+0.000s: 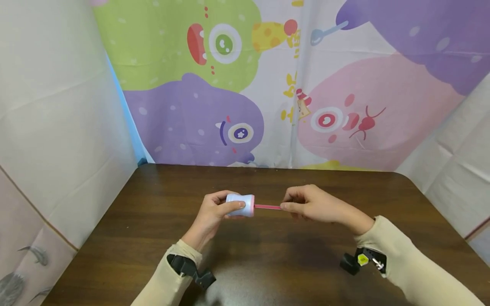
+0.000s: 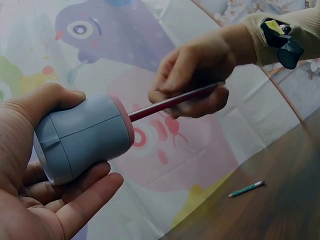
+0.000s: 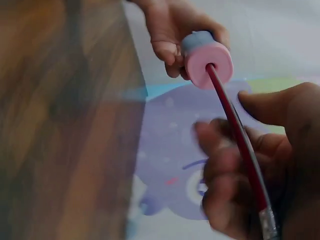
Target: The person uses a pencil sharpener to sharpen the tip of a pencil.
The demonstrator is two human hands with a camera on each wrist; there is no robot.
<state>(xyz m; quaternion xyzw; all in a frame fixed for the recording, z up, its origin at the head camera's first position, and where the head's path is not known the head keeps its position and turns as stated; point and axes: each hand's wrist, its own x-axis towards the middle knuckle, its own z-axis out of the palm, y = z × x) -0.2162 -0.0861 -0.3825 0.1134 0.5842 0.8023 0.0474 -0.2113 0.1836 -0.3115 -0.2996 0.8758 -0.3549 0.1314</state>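
Note:
My left hand (image 1: 209,217) grips a light blue pencil sharpener (image 1: 248,201) with a pink end, held sideways above the table with its pink face to the right. A red pencil (image 1: 268,207) with dark stripes stands in the hole of that pink face, its sharpened end hidden inside. Around the pencil's other end curl the fingers of my right hand (image 1: 317,205). In the right wrist view these fingers are blurred, and the shaft runs between thumb and forefinger, with a silvery tip (image 3: 267,222) at the near end.
Below is a dark brown wooden table (image 1: 172,255). A short green pencil (image 2: 246,189) lies on it in the left wrist view. Behind the table hangs a cloth (image 1: 279,140) with cartoon monsters, and pale cloths hang at both sides. Each sleeve carries a black wrist camera mount (image 1: 187,267).

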